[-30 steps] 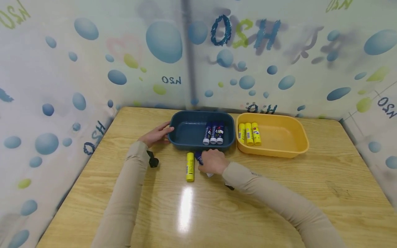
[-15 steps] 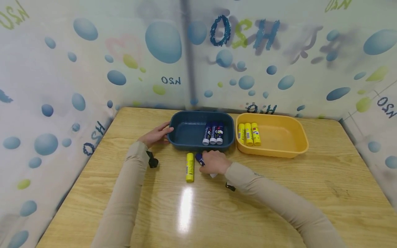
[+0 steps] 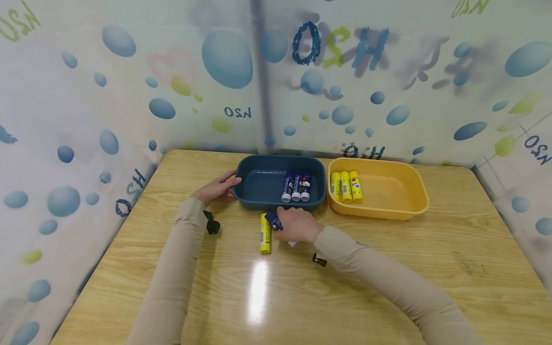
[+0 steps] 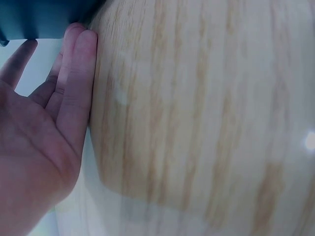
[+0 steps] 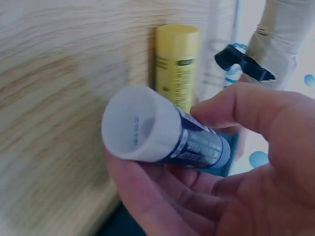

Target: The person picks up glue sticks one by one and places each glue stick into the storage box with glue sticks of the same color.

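Observation:
In my right hand [image 3: 298, 225] I grip a dark blue glue stick [image 5: 192, 145] with a white end, thumb on one side and fingers curled round the other. It is held tilted, just in front of the blue tray [image 3: 280, 205]. A yellow glue stick [image 3: 265, 235] lies on the table right beside it, to the left. My left hand [image 3: 216, 188] touches the left end of the blue tray with its fingers mostly straight, as the left wrist view [image 4: 47, 118] also shows. Several glue sticks lie in the trays: blue ones [image 3: 296, 186] at the blue tray's right side.
An orange-yellow tray [image 3: 401, 211] stands to the right of the blue one, with yellow glue sticks [image 3: 346, 187] at its left end. The wooden table [image 3: 388, 268] meets a patterned wall [image 3: 185, 124] behind the trays. Black straps [image 3: 212, 223] sit at the wrists.
My right hand has tilted the blue glue stick and shifted it slightly left, up against the yellow one in the head view. The left hand stays at the blue tray.

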{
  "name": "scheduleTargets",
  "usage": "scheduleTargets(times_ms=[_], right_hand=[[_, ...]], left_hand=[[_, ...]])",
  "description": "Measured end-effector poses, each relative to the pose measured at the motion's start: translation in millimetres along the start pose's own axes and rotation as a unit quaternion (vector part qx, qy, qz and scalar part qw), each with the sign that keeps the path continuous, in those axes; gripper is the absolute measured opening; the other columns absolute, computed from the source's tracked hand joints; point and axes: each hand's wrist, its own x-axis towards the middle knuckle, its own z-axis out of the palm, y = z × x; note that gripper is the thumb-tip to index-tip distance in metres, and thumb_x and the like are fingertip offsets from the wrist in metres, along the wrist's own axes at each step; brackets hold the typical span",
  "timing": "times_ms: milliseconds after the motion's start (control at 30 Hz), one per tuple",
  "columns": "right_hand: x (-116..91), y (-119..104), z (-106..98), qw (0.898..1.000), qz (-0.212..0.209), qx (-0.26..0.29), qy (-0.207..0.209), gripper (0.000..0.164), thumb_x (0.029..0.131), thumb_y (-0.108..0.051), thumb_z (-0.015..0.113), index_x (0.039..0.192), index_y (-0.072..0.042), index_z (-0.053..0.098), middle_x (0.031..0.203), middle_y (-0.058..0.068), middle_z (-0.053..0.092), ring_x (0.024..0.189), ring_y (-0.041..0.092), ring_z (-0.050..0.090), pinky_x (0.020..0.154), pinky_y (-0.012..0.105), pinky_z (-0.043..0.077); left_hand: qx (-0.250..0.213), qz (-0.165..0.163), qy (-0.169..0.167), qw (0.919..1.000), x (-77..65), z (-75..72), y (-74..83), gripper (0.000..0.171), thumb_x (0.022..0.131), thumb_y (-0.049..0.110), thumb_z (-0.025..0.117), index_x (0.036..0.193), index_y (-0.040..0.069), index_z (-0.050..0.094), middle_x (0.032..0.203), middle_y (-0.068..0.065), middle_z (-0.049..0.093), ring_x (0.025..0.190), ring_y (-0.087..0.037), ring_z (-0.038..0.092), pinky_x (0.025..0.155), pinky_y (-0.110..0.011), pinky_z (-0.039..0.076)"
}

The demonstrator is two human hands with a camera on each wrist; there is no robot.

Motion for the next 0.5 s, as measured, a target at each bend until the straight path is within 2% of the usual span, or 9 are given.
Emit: scheduleTargets(times_ms=[200,500], right_hand=[[-6.1,-6.9,-9.6,1.0,-0.022,-0.003,0.021,0.051,0.089,-0.031,0.068,0.129,-0.003,0.051,0.098,0.008,0.061,0.073,0.017,0.058,0.062,0.031,0.049],[-11.3,-13.1,-16.6,0.999,-0.037,0.001,0.035,0.048,0.09,-0.03,0.067,0.126,-0.003,0.051,0.097,0.008,0.062,0.071,0.014,0.059,0.058,0.027,0.05]], left_hand=[[-0.001,0.003,0.001,1.0,-0.4,-0.4,0.4,0.071,0.1,0.04,0.051,0.157,0.017,0.014,0.102,-0.011,0.064,0.089,-0.014,0.063,0.093,-0.04,0.048],[-0.002,0.008,-0.014,0.9999,-0.1,-3.1,-2.3,0.075,0.099,0.043,0.051,0.157,0.017,0.011,0.108,-0.015,0.063,0.092,-0.015,0.063,0.097,-0.044,0.044]])
